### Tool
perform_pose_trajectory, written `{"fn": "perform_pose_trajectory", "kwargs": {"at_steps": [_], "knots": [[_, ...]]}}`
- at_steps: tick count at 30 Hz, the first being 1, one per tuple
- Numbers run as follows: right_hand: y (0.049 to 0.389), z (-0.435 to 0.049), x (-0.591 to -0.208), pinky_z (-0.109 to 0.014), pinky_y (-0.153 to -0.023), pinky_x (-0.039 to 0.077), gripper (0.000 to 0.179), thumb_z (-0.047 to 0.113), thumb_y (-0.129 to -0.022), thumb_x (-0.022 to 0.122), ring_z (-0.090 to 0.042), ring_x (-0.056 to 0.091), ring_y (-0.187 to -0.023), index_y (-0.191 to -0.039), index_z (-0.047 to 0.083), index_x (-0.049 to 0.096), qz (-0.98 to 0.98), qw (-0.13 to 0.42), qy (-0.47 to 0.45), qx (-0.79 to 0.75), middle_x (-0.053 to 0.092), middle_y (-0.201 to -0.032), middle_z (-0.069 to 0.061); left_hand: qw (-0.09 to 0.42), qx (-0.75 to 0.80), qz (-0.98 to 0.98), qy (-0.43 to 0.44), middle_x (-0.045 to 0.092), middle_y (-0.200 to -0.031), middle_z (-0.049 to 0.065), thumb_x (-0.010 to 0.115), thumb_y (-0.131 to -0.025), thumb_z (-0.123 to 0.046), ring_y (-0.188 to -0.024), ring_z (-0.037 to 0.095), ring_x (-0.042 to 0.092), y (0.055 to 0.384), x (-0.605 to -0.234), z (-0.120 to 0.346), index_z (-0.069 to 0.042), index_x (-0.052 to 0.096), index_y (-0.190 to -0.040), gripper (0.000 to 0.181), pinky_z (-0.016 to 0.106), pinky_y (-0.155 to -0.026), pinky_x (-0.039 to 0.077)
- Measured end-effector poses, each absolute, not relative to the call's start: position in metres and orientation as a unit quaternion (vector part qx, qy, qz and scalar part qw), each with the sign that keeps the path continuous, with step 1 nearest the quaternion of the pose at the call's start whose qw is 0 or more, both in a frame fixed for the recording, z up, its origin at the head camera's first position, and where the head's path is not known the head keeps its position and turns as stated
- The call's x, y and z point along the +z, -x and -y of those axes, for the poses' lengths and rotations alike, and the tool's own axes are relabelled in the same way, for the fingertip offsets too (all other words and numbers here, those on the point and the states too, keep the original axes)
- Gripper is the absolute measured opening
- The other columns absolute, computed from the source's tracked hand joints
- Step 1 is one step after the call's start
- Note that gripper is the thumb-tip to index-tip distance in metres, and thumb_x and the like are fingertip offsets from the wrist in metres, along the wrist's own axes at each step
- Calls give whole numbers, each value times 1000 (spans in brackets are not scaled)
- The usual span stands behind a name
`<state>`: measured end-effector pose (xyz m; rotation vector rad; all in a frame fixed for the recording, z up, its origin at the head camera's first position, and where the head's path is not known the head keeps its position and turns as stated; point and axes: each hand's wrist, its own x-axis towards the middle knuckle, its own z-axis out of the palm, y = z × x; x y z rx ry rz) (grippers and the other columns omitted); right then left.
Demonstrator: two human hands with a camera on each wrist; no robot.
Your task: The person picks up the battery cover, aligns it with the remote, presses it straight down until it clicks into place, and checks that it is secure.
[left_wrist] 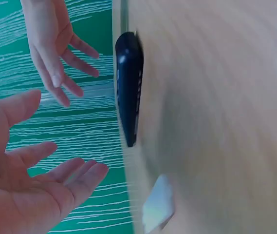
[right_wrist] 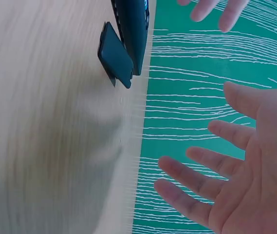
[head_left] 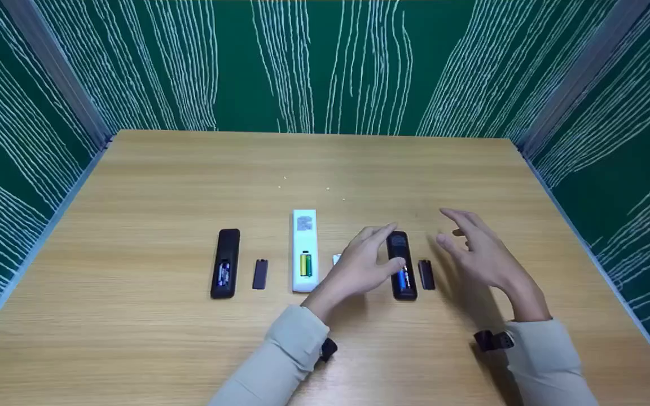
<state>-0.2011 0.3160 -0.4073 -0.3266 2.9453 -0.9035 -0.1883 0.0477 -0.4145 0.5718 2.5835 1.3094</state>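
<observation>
The black remote control [head_left: 404, 291] between the two hands lies on the worktop [head_left: 133, 338] with its batteries exposed. The left hand [head_left: 360, 267], fingers loosely extended and holding nothing, hovers just left of it, its thumb overlapping the remote in the head view. The right hand [head_left: 483, 256], fingers spread and likewise gripping nothing, hangs beyond the black battery cover [head_left: 426, 274] beside the remote.

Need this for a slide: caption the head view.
Left hand and right hand hover above a table; a white remote lies between two black remotes, batteries exposed.
</observation>
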Motion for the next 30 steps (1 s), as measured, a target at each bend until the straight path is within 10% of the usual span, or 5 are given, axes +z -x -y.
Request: {"fn": "perform_pose_trajectory", "kwargs": {"at_steps": [30], "knots": [[213,-307,-427,-63,-102,54,56,40,-110,58,-46,61,-126,-156,9,51,-917,28,125,-377,56,-150,-23,161,588,-788,-88,51,-146,15,88,-86,-14,-131,30,57,187,-444,-71,-19,48,-160,85,41,-113,50]]}}
